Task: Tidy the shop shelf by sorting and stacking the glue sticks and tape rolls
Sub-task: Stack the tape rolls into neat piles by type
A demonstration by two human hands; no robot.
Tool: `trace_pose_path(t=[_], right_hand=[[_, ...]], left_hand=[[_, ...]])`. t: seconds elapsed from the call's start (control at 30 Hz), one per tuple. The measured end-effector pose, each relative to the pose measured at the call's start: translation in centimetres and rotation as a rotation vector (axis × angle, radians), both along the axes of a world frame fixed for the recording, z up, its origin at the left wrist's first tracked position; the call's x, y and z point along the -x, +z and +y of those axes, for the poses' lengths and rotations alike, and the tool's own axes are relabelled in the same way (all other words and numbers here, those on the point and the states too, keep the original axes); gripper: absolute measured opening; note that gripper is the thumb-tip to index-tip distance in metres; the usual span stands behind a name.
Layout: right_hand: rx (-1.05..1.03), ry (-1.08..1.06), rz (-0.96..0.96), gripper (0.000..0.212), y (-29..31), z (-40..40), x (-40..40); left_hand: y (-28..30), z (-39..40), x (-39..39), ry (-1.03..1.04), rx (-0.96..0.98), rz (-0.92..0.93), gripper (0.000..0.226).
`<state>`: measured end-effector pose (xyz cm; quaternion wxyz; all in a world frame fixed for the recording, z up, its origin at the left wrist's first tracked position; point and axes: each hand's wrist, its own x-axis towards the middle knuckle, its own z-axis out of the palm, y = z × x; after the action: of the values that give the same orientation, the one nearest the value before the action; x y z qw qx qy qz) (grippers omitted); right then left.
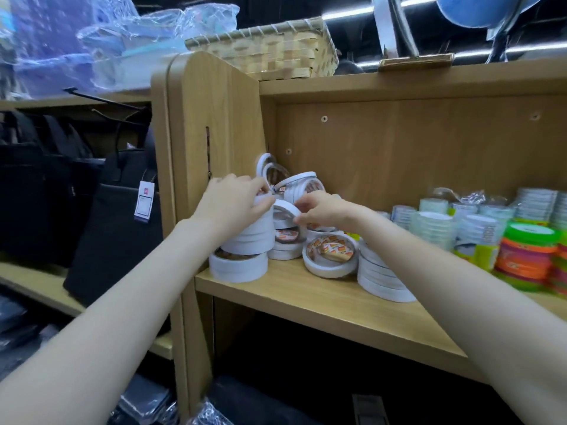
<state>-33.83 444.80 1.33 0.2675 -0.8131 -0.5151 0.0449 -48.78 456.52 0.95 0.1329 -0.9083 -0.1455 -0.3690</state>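
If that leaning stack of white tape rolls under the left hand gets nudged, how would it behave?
The stack would probably topple or slide apart: its upper rolls sit offset from the wider bottom roll. Loose rolls look rigid and light, and could roll on edge. The left hand resting on top seems to steady it.

We note that the left hand (233,204) covers the top of the white tape stack (248,237), so its upper rolls cannot be counted. The right hand (328,210) hides the rolls behind it. Label print on the open roll (331,256) is too small to read. The green and orange packs (527,256) are cut off by the right edge.
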Motion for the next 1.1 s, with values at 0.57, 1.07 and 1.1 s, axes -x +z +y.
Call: trace_pose_path(t=[0.57,1.07,1.1], right_hand=[[0.127,-0.124,-0.418,0.020,4.9,-15.3,0.0],[0.269,-0.032,-0.349,0.006,1.6,-16.9,1.1],[0.282,-0.047,-0.374,0.009,1.6,-16.8,1.0]], left_hand=[[-4.2,-6.1,-3.2,-0.530,0.066,0.105,0.039],[-6.9,-5.9,-5.4,-0.419,0.267,0.451,0.040],[-6.8,-5.8,-5.3,-0.436,0.288,0.428,0.037]])
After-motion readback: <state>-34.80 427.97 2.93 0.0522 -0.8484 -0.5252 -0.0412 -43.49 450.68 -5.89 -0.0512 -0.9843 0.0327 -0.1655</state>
